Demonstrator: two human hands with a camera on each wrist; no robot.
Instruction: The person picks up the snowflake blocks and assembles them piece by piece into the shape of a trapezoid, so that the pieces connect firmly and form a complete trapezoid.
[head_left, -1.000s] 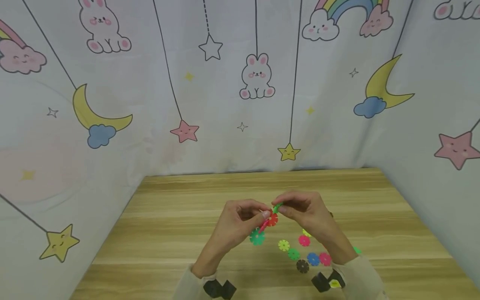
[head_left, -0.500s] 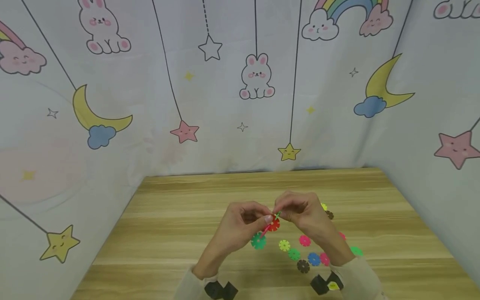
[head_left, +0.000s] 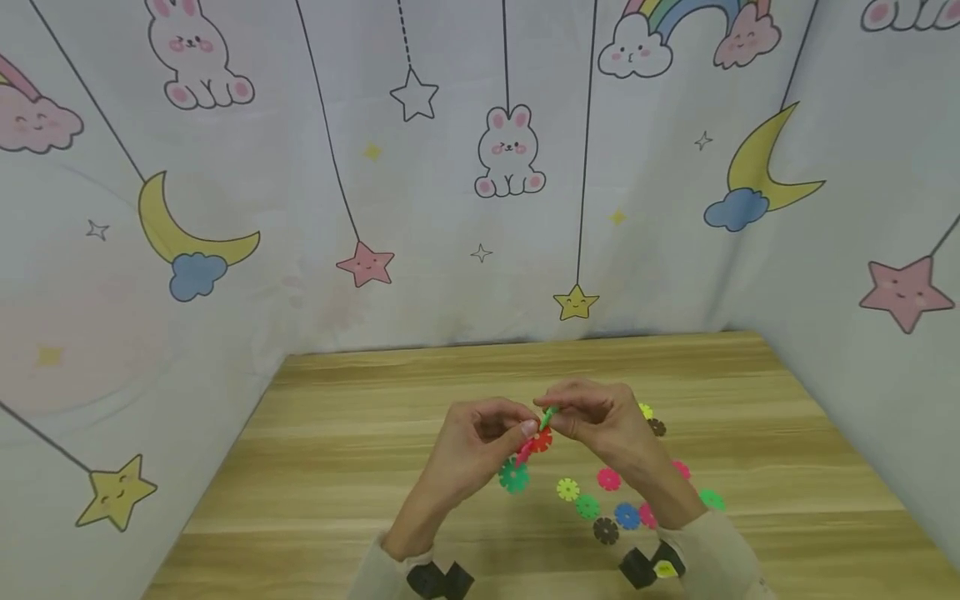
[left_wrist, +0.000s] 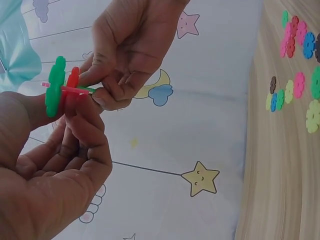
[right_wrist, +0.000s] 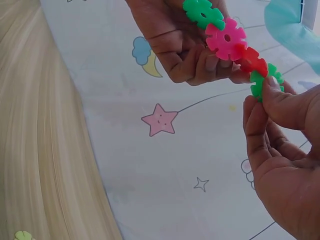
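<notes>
Above the table, my left hand point(head_left: 476, 442) pinches a short chain of notched interlocking discs. In the right wrist view the chain runs from a green disc point(right_wrist: 199, 12) through a pink disc point(right_wrist: 226, 38) to a red disc point(right_wrist: 255, 61). My right hand point(head_left: 607, 425) pinches another green disc point(right_wrist: 257, 89) between thumb and fingers, at the red disc's edge. Whether its slot is fully seated in the red one I cannot tell. The left wrist view shows the chain edge-on, its large green disc point(left_wrist: 56, 87) nearest the left wrist. Fingers partly cover the pink and red discs.
Loose discs lie on the wooden table point(head_left: 337, 483) in front of and beside the right forearm, among them a yellow disc point(head_left: 567, 489), a blue disc point(head_left: 627, 516) and a dark brown disc point(head_left: 606, 531). A patterned cloth point(head_left: 420, 183) hangs behind the table.
The right hand has shifted slightly left, uncovering yellow and brown discs behind it. Both hands dipped with the chain, then rose slightly; the right hand's green disc tilted. The head view shifted a little.
</notes>
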